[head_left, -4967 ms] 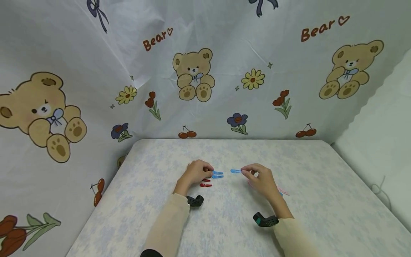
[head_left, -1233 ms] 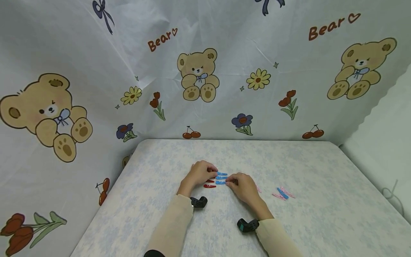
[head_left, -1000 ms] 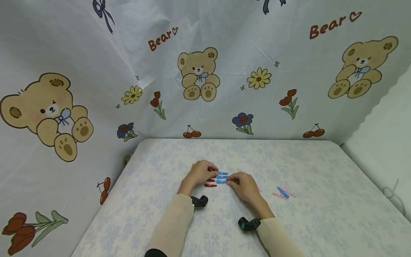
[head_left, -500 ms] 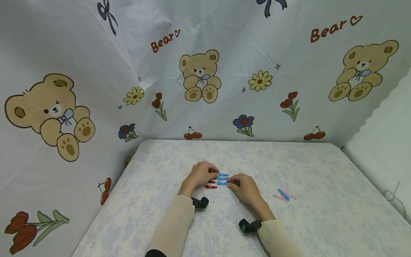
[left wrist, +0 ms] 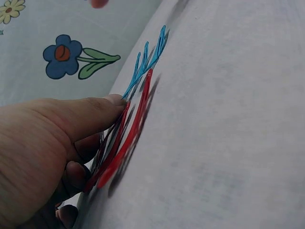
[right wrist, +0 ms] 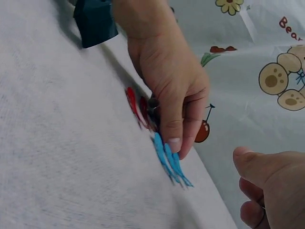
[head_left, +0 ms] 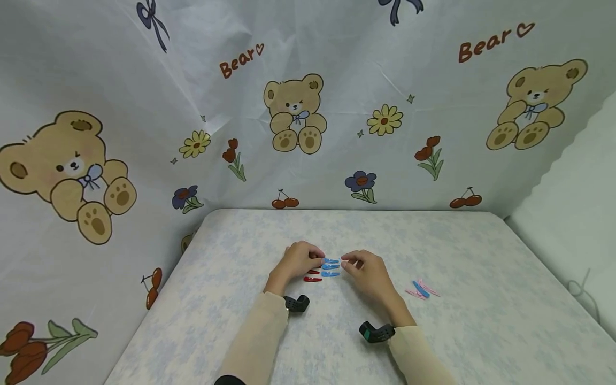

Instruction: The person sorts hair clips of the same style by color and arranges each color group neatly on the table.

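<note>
Three blue snap hair clips (head_left: 330, 274) lie side by side on the table, roughly parallel. My left hand (head_left: 300, 259) pinches the left end of the farthest blue clip between thumb and fingers; the left wrist view shows the thumb tip (left wrist: 116, 99) on it. Red snap hair clips (head_left: 313, 279) lie just nearer and partly under that hand, some hidden by it. My right hand (head_left: 369, 272) hovers at the right ends of the blue clips, thumb and index finger slightly apart. In the right wrist view its thumb (right wrist: 248, 160) touches nothing.
To the right lies a small loose pile of pink clips (head_left: 430, 289) with one blue clip (head_left: 421, 289) across it. The table (head_left: 269, 230) meets a bear-print curtain (head_left: 337, 176) at its back and left. A white cord (head_left: 584, 291) hangs at right.
Five seconds ago my right hand held a blue clip in the air; it was then laid nearest in the blue row. Now the right fingers have let go and shifted slightly farther away. The left hand stays.
</note>
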### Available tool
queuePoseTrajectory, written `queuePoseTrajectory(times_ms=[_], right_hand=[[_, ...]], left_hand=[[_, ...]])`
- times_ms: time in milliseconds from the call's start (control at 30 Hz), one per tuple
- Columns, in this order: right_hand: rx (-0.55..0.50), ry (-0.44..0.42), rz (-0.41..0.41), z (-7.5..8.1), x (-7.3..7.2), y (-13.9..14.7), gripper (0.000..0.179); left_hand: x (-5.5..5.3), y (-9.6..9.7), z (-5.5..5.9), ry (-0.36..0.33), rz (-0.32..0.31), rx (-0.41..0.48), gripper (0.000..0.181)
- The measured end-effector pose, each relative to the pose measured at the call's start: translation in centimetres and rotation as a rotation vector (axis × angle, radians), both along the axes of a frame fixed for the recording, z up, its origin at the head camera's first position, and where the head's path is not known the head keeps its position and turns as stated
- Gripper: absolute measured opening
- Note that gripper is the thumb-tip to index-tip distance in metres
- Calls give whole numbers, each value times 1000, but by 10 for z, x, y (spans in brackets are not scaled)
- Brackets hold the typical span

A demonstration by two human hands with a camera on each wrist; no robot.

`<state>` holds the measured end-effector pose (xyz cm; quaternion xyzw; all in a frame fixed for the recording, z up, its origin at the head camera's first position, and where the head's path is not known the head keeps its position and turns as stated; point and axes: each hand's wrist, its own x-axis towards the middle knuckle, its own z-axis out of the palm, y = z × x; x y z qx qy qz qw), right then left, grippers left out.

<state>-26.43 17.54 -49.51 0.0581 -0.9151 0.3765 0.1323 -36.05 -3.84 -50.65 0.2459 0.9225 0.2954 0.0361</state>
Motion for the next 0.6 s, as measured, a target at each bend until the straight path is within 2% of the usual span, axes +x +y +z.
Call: queuePoseTrajectory(times_ms=[233, 600], right_hand=[[9, 104, -43, 21, 4, 10, 18], [5, 139, -109, 32, 6, 32, 18]], left_hand=[[1, 0, 1, 1, 1, -5, 12], [1, -1, -2, 12, -11, 8, 12]])
